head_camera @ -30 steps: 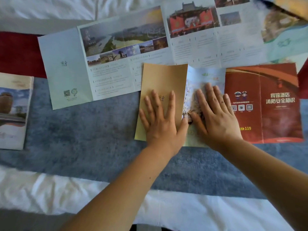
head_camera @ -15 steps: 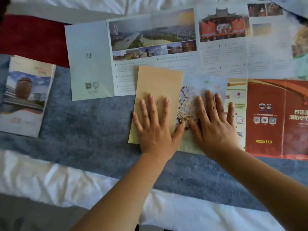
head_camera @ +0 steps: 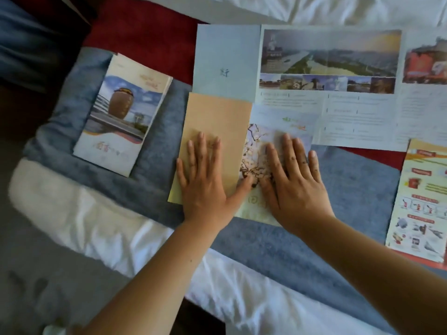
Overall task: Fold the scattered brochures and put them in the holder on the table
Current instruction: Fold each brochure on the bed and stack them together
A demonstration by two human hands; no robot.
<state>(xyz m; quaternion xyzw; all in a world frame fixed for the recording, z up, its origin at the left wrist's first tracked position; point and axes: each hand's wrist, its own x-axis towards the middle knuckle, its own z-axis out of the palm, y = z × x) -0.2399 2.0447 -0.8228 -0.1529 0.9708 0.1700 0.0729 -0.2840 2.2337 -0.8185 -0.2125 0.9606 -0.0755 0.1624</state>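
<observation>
Left hand (head_camera: 204,189) lies flat with straight, slightly spread fingers on a tan panel. The right hand (head_camera: 297,192) lies flat the same way on the blossom-printed panel beside it. Neither grips anything, and the thumbs almost meet at the crease between the panels.

Everything rests on a bed (head_camera: 242,298) in white sheets, crossed by a blue-grey runner (head_camera: 355,189). A wide unfolded brochure (head_camera: 326,68) with river and landscape photographs spreads toward the far edge. A fire-safety leaflet (head_camera: 420,201), orange with small cartoons, lies open at the right edge.

The half-folded brochure (head_camera: 217,117) under the hands sits mid-runner, toward the near edge, with its top overlapping the wide one. A folded brochure (head_camera: 121,114) showing a brown jar-shaped building lies tilted near the left edge. No holder is in view.

The paper looks thin, light and limp, and likely to slide on the plush runner. Soft bedding gives a crease little backing. Pinning one panel under a flat palm and lifting the other by its free long edge seems the surest hold.
</observation>
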